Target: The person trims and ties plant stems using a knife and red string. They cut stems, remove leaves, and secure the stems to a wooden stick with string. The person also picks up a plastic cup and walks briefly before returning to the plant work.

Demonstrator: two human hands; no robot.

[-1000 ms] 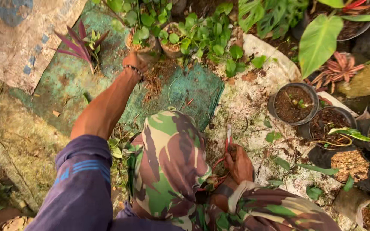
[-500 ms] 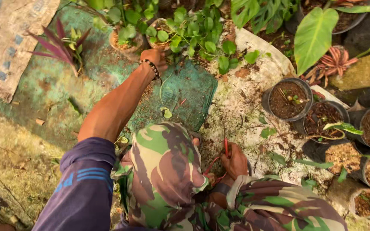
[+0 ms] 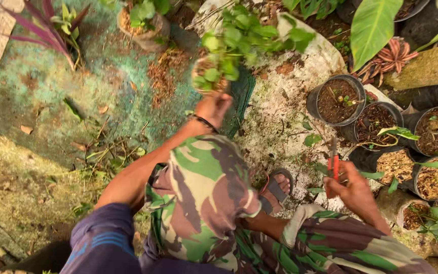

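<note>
Two hands are at work, and we take them first. Our left hand (image 3: 214,107), a dark band at its wrist, is closed around the base of a small potted plant (image 3: 239,43) and holds it off the ground; the plant's round green leaves spread above the fingers, and its root ball is blurred. Our right hand (image 3: 353,187) is closed on a red-handled tool (image 3: 333,161), whose tip points up; we cannot tell what kind of tool it is.

Below the raised plant we see a dark green mesh sheet (image 3: 242,99) lying on the ground, beside a white sack (image 3: 285,96) strewn with soil and dry leaves. Between the two arms lie our camouflage-clad knees (image 3: 204,193) and a sandalled foot (image 3: 277,189).

To the right of the tool stand several black pots (image 3: 336,99) filled with dark soil or pale husk, close together. A large pale-green leaf (image 3: 373,23) hangs over them.

To the left, on green-stained concrete ground (image 3: 41,86), we see a purple-leaved plant (image 3: 51,28) and, near it, a second potted plant (image 3: 145,23) in a brownish pot, well apart from the left hand.
</note>
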